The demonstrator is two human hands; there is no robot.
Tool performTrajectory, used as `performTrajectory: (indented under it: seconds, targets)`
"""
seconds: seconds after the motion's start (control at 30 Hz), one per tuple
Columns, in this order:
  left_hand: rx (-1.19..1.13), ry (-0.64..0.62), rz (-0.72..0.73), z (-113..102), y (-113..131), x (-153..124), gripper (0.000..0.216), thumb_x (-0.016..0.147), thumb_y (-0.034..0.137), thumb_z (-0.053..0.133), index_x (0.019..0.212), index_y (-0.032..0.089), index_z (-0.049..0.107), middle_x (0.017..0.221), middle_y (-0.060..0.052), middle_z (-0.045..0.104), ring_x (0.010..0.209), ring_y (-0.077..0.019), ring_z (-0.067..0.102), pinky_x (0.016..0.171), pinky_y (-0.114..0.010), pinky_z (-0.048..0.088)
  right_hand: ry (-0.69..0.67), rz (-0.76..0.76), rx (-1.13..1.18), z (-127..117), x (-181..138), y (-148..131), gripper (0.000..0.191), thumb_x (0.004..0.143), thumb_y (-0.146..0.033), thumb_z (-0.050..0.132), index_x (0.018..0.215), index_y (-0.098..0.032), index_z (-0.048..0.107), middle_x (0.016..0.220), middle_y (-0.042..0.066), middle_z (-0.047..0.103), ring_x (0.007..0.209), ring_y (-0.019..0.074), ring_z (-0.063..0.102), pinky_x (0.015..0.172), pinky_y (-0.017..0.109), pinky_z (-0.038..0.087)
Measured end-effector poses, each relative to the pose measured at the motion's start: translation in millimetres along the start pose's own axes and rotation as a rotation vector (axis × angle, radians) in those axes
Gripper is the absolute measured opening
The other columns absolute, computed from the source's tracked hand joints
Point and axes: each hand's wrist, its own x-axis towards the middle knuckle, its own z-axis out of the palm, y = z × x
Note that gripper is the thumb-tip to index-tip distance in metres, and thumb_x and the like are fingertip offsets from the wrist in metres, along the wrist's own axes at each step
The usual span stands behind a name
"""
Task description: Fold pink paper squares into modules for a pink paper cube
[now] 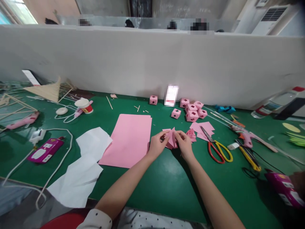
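Note:
Between my two hands is a folded piece of pink paper (171,137), raised just above the green table. My left hand (157,142) pinches its left side, and my right hand (184,141) pinches its right edge. Below and around it lie more pink paper pieces, partly hidden by my fingers. A crumpled bit of pink paper (191,135) is just beyond my right hand. Farther right, small pink sheets (206,128) lie under the tips of scissors (217,148) with red and yellow handles. A stack of large pink paper (130,140) is left of my left hand.
Folded pink paper cubes (192,113) cluster near the white partition (133,63), beside an upright lit phone (171,95). White paper (78,175), a purple power strip (46,151) and a paper cup (85,105) are left. A pink glue gun (245,136) and a bottle (274,103) are right.

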Motion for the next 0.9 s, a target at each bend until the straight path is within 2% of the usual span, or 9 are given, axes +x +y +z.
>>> performTrajectory:
  seconds: [0.23,0.5,0.7,0.9]
  targets:
    - [-0.067,0.023,-0.049,-3,-7,-1,0.038,0.085,0.035,0.061,0.119,0.020,0.069,0.095,-0.007,0.072,0.068,-0.0145,0.059,0.062,-0.025,0.047,-0.032,-0.023,-0.058,2,3,3,0.036,0.076,-0.056,0.068,0.078,-0.020,0.066,0.061,-0.003,0.054,0.054,0.0122,0.046,0.052,0.025,0.038]
    - [-0.090,0.068,-0.060,-5,-14,1,0.036,0.085,0.035,0.062,0.118,0.021,0.070,0.104,-0.007,0.073,0.080,-0.0172,0.064,0.072,-0.027,0.051,-0.011,-0.041,-0.108,9,6,3,0.036,0.077,-0.055,0.068,0.079,-0.019,0.065,0.061,-0.002,0.056,0.052,0.0116,0.045,0.050,0.025,0.039]
    - [-0.244,0.102,-0.123,-6,-22,3,0.040,0.084,0.035,0.063,0.121,0.021,0.067,0.097,-0.006,0.073,0.066,-0.0125,0.060,0.061,-0.024,0.050,0.038,-0.027,-0.109,22,7,1,0.039,0.076,-0.057,0.067,0.080,-0.018,0.066,0.060,-0.002,0.055,0.049,0.0107,0.043,0.046,0.025,0.036]
    - [-0.354,0.133,-0.182,-8,-21,5,0.040,0.082,0.031,0.066,0.120,0.019,0.068,0.103,-0.007,0.072,0.064,-0.0107,0.060,0.060,-0.024,0.052,0.002,-0.025,-0.100,26,3,2,0.039,0.075,-0.056,0.069,0.076,-0.017,0.064,0.054,-0.004,0.050,0.045,0.0088,0.039,0.043,0.023,0.032]
